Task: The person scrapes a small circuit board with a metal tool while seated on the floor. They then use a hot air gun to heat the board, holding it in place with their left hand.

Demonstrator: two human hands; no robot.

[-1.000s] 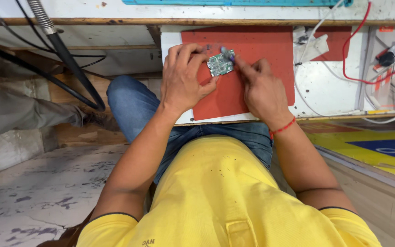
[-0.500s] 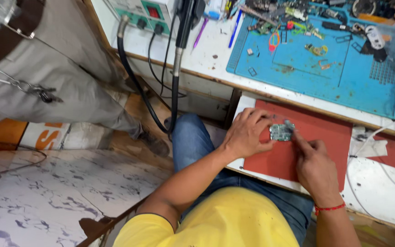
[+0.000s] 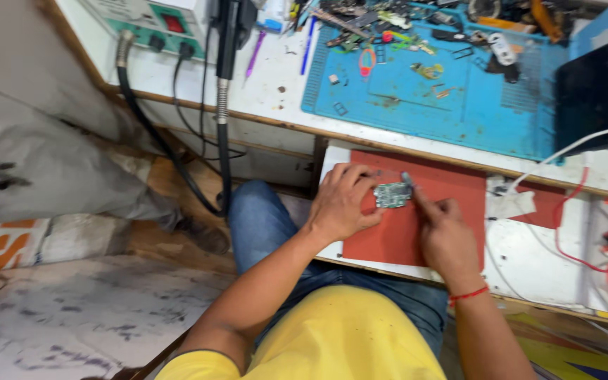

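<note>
Work is at the probing stage: left hand [image 3: 339, 204] pins the small green circuit board [image 3: 392, 195] on the red rubber mat [image 3: 438, 211], fingers curled over its near-left edge. Right hand [image 3: 445, 236] seems to pinch a thin grey tool [image 3: 409, 184], tip touching the board's right edge. Steady, fine pressure is needed next.

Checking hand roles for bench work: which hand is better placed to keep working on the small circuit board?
Probably the right hand: its tool tip touches the circuit board. The left hand pins the board on the red mat.
</note>
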